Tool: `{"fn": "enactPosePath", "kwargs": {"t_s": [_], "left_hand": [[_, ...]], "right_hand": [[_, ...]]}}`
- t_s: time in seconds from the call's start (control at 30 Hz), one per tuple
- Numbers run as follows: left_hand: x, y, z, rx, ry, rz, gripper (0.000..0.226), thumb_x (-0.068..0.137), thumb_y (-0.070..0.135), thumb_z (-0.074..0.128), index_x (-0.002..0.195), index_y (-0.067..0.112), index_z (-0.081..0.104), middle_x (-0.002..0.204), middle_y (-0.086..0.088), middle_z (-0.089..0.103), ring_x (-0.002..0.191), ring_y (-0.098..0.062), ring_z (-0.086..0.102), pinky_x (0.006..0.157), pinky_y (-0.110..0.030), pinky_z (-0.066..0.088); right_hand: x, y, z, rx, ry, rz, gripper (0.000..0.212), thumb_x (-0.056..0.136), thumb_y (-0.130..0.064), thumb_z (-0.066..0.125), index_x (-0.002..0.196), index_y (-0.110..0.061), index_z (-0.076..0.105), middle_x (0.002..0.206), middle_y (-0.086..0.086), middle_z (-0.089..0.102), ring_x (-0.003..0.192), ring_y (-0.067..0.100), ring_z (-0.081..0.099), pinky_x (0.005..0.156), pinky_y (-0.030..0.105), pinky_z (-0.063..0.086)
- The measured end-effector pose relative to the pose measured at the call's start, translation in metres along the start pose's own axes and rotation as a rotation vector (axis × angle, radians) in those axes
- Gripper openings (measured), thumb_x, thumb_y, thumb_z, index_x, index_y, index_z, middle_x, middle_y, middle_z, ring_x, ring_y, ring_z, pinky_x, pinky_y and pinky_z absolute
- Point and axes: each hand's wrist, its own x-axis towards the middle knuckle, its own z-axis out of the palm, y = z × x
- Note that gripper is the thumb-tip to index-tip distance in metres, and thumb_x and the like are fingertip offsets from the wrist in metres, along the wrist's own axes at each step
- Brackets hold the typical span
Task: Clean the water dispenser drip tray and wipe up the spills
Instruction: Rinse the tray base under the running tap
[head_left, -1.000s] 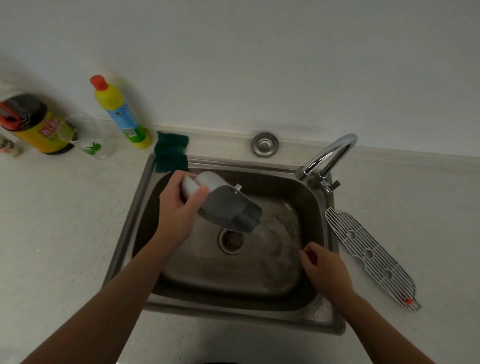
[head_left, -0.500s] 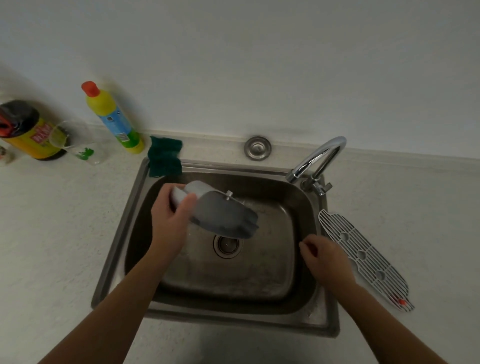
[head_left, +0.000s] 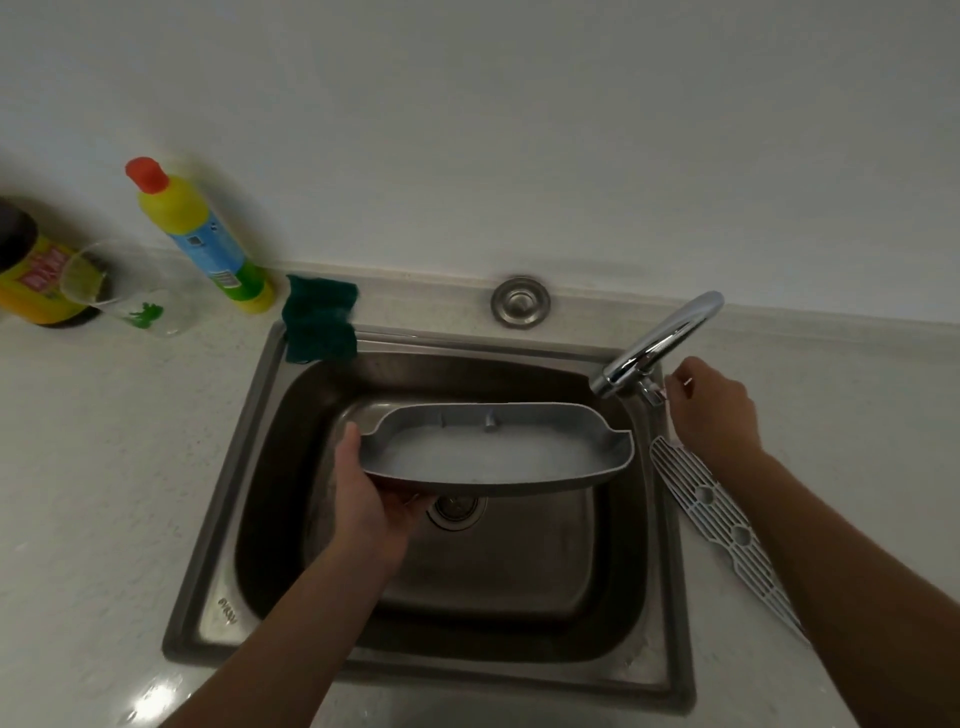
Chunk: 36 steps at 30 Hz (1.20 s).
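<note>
left hand (head_left: 371, 501) grips drip tray (head_left: 493, 452) — over sink (head_left: 228, 525).

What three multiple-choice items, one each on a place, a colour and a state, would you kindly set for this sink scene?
1. Where does the white grille lie?
A) in the sink
B) on the counter, right of the sink
C) on top of the drip tray

2. What colour is the cap of the yellow bottle?
A) blue
B) black
C) orange-red

3. What is the left hand doing?
A) holding the grey drip tray over the sink
B) lying flat on the counter
C) hanging empty at the side

Answers:
1 B: the grille rests on the counter beside the sink's right rim.
2 C: the cap above the yellow body is orange-red.
3 A: the hand's fingers curl under the tray's left end, above the basin.
</note>
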Motion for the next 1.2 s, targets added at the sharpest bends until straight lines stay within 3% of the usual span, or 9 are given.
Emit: {"fn": "enactPosePath", "kwargs": {"t_s": [0.13,0.27,0.47,0.57,0.73,0.83,0.93,1.1,1.2], "left_hand": [[0.011,-0.005,0.015,0.017,-0.041,-0.02,0.054,0.082,0.066,0.066,0.119,0.026,0.071,0.109,-0.012,0.079,0.105,-0.034,0.075,0.082,-0.052,0.062],[0.019,-0.007,0.029,0.002,-0.057,-0.062,0.052,0.087,0.065,0.062,0.117,0.024,0.071,0.107,-0.014,0.08,0.109,-0.036,0.072,0.079,-0.053,0.062],[0.026,-0.009,0.037,0.033,-0.079,-0.086,0.056,0.087,0.067,0.06,0.12,0.022,0.069,0.106,-0.015,0.08,0.107,-0.037,0.073,0.082,-0.055,0.062],[0.026,-0.015,0.038,0.023,-0.105,-0.109,0.058,0.089,0.067,0.056,0.122,0.021,0.07,0.111,-0.017,0.078,0.102,-0.036,0.076,0.08,-0.053,0.062],[0.022,-0.03,0.048,0.008,-0.112,-0.199,0.057,0.092,0.062,0.057,0.127,0.018,0.067,0.115,-0.018,0.077,0.099,-0.036,0.077,0.079,-0.054,0.062],[0.024,-0.034,0.052,0.215,-0.11,-0.209,0.053,0.095,0.061,0.053,0.123,0.019,0.067,0.114,-0.014,0.077,0.103,-0.032,0.074,0.069,-0.045,0.064],[0.03,-0.033,0.05,0.553,-0.043,-0.131,0.045,0.097,0.059,0.053,0.112,0.02,0.069,0.097,-0.008,0.075,0.087,-0.023,0.068,0.083,-0.044,0.06],[0.027,-0.012,0.034,0.743,-0.08,-0.008,0.045,0.091,0.063,0.055,0.108,0.024,0.07,0.095,-0.006,0.075,0.083,-0.019,0.068,0.06,-0.031,0.056],[0.019,0.008,0.026,0.764,-0.092,0.1,0.055,0.078,0.071,0.059,0.104,0.025,0.073,0.084,0.001,0.075,0.074,-0.015,0.065,0.059,-0.03,0.051]], "right_hand": [[-0.012,-0.005,0.007,-0.077,0.041,-0.173,0.024,0.102,-0.02,0.055,0.079,-0.016,0.047,0.064,0.003,0.054,0.056,0.027,0.049,0.06,0.034,0.036],[-0.026,-0.01,0.014,-0.096,-0.041,-0.227,0.018,0.104,-0.023,0.055,0.088,-0.016,0.057,0.074,0.005,0.061,0.064,0.024,0.055,0.062,0.034,0.042],[-0.042,-0.012,0.002,0.408,-0.061,0.122,0.025,0.103,-0.035,0.053,0.09,-0.02,0.067,0.076,-0.001,0.067,0.07,0.018,0.064,0.061,0.032,0.048],[-0.064,-0.008,-0.007,0.7,-0.199,0.328,0.044,0.103,-0.051,0.043,0.086,-0.02,0.069,0.058,-0.005,0.064,0.05,0.009,0.057,0.049,0.03,0.046],[-0.095,-0.007,-0.022,0.758,-0.266,0.413,0.061,0.1,-0.068,0.033,0.073,-0.021,0.063,0.043,-0.01,0.053,0.035,-0.003,0.047,0.036,0.014,0.037],[-0.105,-0.01,-0.032,0.788,-0.172,0.369,0.063,0.083,-0.079,0.045,0.08,-0.019,0.065,0.055,-0.009,0.056,0.045,0.001,0.051,0.039,0.018,0.039],[-0.11,-0.009,-0.037,0.763,-0.106,0.338,0.066,0.073,-0.082,0.048,0.088,-0.021,0.069,0.073,0.0,0.062,0.063,0.014,0.055,0.055,0.028,0.042],[-0.118,-0.001,-0.024,0.758,-0.184,0.37,0.047,0.098,-0.063,0.042,0.092,-0.024,0.066,0.078,0.0,0.062,0.068,0.012,0.056,0.059,0.027,0.042],[-0.119,0.002,-0.005,0.799,-0.263,0.465,0.043,0.103,-0.056,0.04,0.093,-0.026,0.068,0.067,-0.002,0.068,0.062,0.012,0.065,0.06,0.029,0.048]]}}
